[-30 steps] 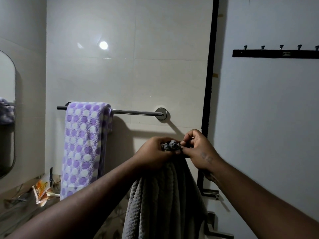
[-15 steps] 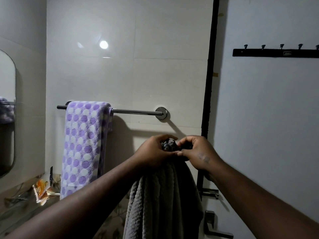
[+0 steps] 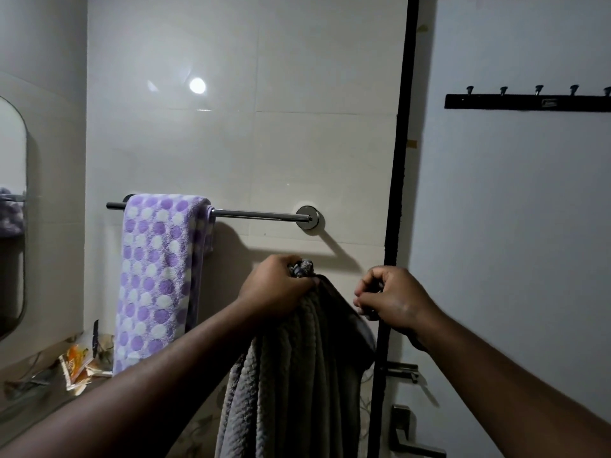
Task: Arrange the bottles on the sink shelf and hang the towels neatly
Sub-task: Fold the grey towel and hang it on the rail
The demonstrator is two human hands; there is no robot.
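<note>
Head view: the left hand (image 3: 277, 285) is closed tight round the bunched top of a grey ribbed towel (image 3: 297, 375), a knot of fabric poking out above the knuckles. The right hand (image 3: 393, 299) sits a little apart to the right, fingers curled. It appears to pinch the towel's upper edge, which runs taut between the two hands, though the light is dim at the fingertips. The rest of the towel hangs in deep folds below the hands and out of the bottom of the view, in front of the tiled wall and just left of the black door frame (image 3: 393, 193).

Above and behind, the chrome towel bar (image 3: 258, 214) carries a purple polka-dot towel (image 3: 155, 276) on its left part. Its right part is bare and lies just above the left hand.

The grey towel looks thick, plush and limp. I judge it fairly heavy for cloth, not slippery and in no way fragile, but it will sag and bunch wherever it is unsupported. The best hold is probably along the top hem, one hand at each corner, so it spreads flat before it goes over the bar.

A hook rack (image 3: 529, 100) is on the door at the right. At the lower left a shelf (image 3: 39, 395) holds sachets (image 3: 77, 361). I can make out no bottles there.
</note>
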